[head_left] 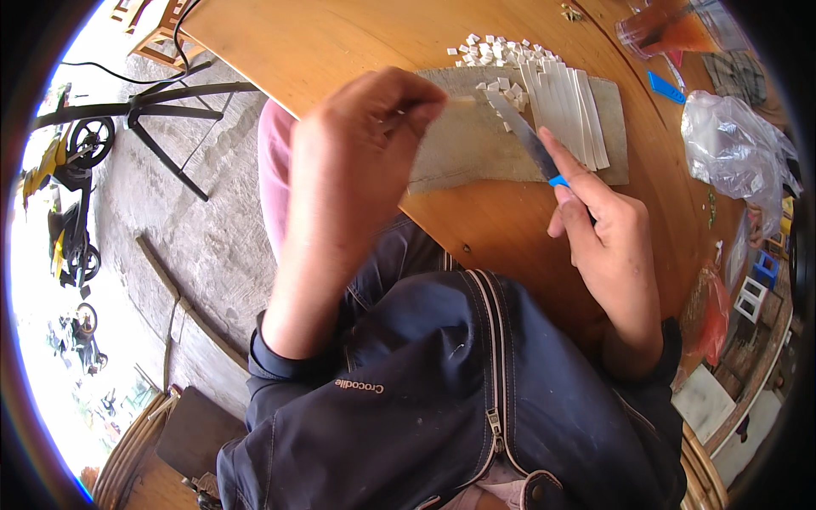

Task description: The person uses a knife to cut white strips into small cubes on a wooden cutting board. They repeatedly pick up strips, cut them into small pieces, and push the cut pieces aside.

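Observation:
My left hand (357, 161) pinches the end of a thin pale strip (463, 99) and holds it down on a grey cutting mat (463, 149). In my right hand (608, 242) is a small knife with a blue handle, whose blade (525, 132) touches the strip near its far end. Several uncut white strips (565, 110) lie side by side on the mat's right part. Beyond the mat's far edge there is a heap of small white cut squares (497, 51).
The mat lies on a round wooden table (340, 42). A clear plastic bag (735, 149), a blue flat piece (665, 87) and a clear container with orange contents (671, 30) are at the right. A black stand (157, 110) stands on the concrete floor at left.

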Tool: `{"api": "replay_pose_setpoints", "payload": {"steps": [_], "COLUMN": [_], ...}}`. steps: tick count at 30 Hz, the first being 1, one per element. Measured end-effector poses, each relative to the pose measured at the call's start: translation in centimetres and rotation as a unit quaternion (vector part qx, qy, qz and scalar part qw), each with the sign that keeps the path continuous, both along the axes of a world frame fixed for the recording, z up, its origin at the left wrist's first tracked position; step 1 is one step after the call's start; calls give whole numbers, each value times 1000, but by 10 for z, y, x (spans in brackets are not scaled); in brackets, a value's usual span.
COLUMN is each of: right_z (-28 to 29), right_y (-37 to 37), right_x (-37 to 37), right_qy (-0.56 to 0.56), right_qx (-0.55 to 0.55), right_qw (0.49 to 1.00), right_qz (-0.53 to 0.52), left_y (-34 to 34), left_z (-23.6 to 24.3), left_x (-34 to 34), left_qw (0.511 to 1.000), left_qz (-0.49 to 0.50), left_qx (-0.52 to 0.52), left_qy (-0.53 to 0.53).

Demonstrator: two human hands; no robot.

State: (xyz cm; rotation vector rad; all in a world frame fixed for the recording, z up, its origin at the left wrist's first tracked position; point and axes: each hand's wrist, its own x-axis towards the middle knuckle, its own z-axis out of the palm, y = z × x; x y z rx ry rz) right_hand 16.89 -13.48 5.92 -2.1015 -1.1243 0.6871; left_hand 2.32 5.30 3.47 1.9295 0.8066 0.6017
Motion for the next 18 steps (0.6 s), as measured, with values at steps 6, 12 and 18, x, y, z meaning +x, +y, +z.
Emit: {"api": "replay_pose_setpoints", "payload": {"steps": [6,12,18], "right_z": [-8,-15,-5], "right_y": [5,1,-3], "right_x": [-3,-1,4], "right_qy": [-39,-64,9], "right_qx": [27,50,37], "right_qw": [998,997,999], "right_qz": [42,16,0], "left_y": [-16,-24,-33], "left_z": [-12,-24,-20], "left_x": [11,14,16], "left_qw": [990,971,955], "left_qz": [0,3,33], "left_qx": [141,237,280], "left_qy": [4,43,95]}}
